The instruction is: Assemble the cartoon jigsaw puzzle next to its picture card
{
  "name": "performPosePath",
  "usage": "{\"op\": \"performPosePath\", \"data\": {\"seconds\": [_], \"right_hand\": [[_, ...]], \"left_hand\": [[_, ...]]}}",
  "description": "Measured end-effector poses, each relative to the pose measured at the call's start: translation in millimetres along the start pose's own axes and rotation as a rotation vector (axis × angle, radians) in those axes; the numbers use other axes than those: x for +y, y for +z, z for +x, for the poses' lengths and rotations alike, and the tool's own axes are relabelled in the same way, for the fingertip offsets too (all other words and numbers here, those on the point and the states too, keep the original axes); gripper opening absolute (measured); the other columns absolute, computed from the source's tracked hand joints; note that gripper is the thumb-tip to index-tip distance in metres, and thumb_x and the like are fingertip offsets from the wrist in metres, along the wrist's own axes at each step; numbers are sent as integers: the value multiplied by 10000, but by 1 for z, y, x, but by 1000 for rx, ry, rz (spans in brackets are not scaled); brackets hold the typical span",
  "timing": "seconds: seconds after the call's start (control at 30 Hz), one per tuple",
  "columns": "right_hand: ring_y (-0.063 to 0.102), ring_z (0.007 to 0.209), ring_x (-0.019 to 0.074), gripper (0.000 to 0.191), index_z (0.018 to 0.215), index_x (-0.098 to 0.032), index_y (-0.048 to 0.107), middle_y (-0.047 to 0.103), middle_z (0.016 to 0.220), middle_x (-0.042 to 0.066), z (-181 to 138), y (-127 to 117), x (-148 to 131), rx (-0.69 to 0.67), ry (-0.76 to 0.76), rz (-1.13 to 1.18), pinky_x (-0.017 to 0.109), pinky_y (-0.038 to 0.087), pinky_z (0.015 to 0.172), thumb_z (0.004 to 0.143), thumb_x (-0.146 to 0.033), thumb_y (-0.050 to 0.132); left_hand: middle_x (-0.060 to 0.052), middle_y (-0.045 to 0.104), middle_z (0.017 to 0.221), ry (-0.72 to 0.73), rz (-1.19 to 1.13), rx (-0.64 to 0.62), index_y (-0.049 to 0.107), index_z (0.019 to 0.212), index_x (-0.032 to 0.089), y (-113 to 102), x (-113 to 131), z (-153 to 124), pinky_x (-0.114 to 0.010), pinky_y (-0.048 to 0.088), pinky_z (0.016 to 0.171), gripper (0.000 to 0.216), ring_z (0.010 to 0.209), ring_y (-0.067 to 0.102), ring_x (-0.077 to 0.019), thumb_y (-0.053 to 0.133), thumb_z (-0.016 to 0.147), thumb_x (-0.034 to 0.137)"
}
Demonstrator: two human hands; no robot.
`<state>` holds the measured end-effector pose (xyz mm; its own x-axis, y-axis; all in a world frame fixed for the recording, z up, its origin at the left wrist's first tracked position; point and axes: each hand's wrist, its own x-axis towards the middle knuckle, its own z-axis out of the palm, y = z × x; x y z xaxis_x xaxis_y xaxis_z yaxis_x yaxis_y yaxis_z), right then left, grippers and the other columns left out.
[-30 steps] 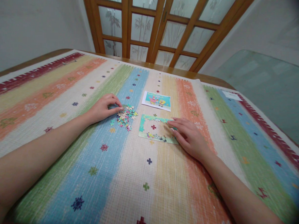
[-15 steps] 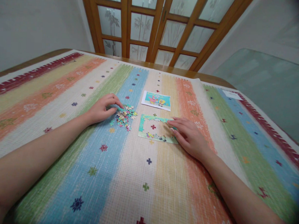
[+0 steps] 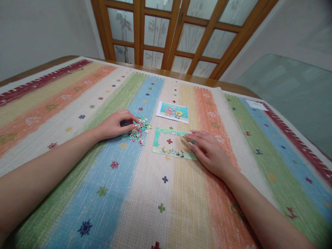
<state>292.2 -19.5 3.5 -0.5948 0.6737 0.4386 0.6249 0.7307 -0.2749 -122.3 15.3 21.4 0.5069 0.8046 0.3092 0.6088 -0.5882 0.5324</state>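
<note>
1. The left hand (image 3: 114, 125) is at a heap of puzzle pieces (image 3: 140, 131), thumb and forefinger drawn close; whether they pinch a piece, I cannot tell at this size.
2. The right hand (image 3: 210, 150), fingers loosely extended, rests at the right side of the puzzle border (image 3: 156, 138), beside the heap.
3. A picture card (image 3: 174, 112) lies beyond the border on striped cloth (image 3: 141, 196).

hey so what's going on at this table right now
Someone is busy with a jigsaw puzzle. Their left hand is at the pile of loose pieces; whether its fingers grip one is too small to tell. Their right hand rests at the right side of the puzzle border, and tablecloth shows through its middle. A printed picture lies just beyond the border.
</note>
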Motion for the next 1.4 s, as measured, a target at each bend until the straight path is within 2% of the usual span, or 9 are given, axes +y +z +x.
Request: {"op": "performPosePath", "data": {"seconds": [0.17, 0.33, 0.5, 0.6, 0.73, 0.87, 1.07, 1.23, 1.4], "right_hand": [[659, 1310, 324, 353, 1364, -266, 699, 767, 1308, 114, 1, 0, -2, -9, 32, 7, 607, 519, 1090, 1078, -321, 499], [653, 1317, 317, 354, 1360, -260, 700, 763, 1310, 117, 2, 0, -4, -3, 37, 10, 588, 515, 1097, 1081, -331, 493], [654, 1312, 323, 355, 1354, -252, 703, 763, 1307, 126, 3, -2, -4, -6, 33, 14, 604, 509, 1098, 1082, -327, 488], [659, 1296, 321, 343, 1335, -235, 711, 767, 1291, 133, 4, -3, -5, 23, 15, 25, 592, 513, 1089, 1080, -315, 496], [708, 1133, 290, 304, 1278, -259, 744, 784, 1164, 114, 10, -6, -20, 102, 60, 77, 522, 555, 992, 1067, -309, 531], [713, 927, 235, 241, 1168, -283, 780, 788, 994, 68, 17, -12, -57, 176, 131, 237, 416, 563, 828, 1064, -316, 564], [705, 889, 206, 194, 1071, -276, 767, 781, 944, 42, 20, -16, -107, 33, 184, 421, 367, 539, 781, 1056, -303, 575], [669, 855, 189, 197, 902, -245, 694, 728, 865, 22, 20, -11, -114, -20, 214, 477, 347, 510, 772, 1052, -307, 583], [640, 807, 175, 256, 822, -248, 622, 690, 824, 8, 22, -7, -115, -64, 227, 557, 328, 511, 730, 1052, -353, 584]], "left_hand": [[-22, 702, 856, -130, 47, 65, 722, 1055, 218, 7, 15, 3, -361, 458, 824, 410, 827, 624, -208, 663, 933, 605], [1, 678, 784, -188, 3, 64, 684, 1080, 211, 15, 26, 5, -329, 451, 747, 318, 737, 607, -183, 646, 951, 499], [7, 663, 768, -221, -23, 82, 676, 1067, 207, 17, 26, 5, -323, 448, 707, 268, 716, 604, -180, 643, 913, 424], [6, 658, 788, -237, -117, 109, 649, 1070, 205, 15, 28, 5, -321, 450, 691, 263, 707, 587, -168, 656, 901, 407], [-9, 644, 852, -165, -445, 67, 573, 1092, 210, 17, 45, 6, -313, 478, 675, 263, 729, 587, -156, 674, 940, 399], [-7, 621, 905, -60, -631, -46, 541, 1095, 229, 28, 74, 4, -306, 497, 695, 182, 759, 590, -144, 640, 996, 344], [-26, 630, 994, 29, -668, -161, 573, 1074, 237, 41, 107, -3, -308, 518, 787, 96, 877, 613, -160, 600, 1041, 322], [-28, 633, 1015, 49, -671, -194, 583, 1080, 244, 44, 119, -6, -301, 518, 797, 97, 903, 606, -162, 612, 1040, 327], [-29, 632, 995, 26, -656, -187, 584, 1048, 239, 47, 120, -8, -314, 518, 807, 117, 896, 604, -168, 612, 1038, 351]]}}
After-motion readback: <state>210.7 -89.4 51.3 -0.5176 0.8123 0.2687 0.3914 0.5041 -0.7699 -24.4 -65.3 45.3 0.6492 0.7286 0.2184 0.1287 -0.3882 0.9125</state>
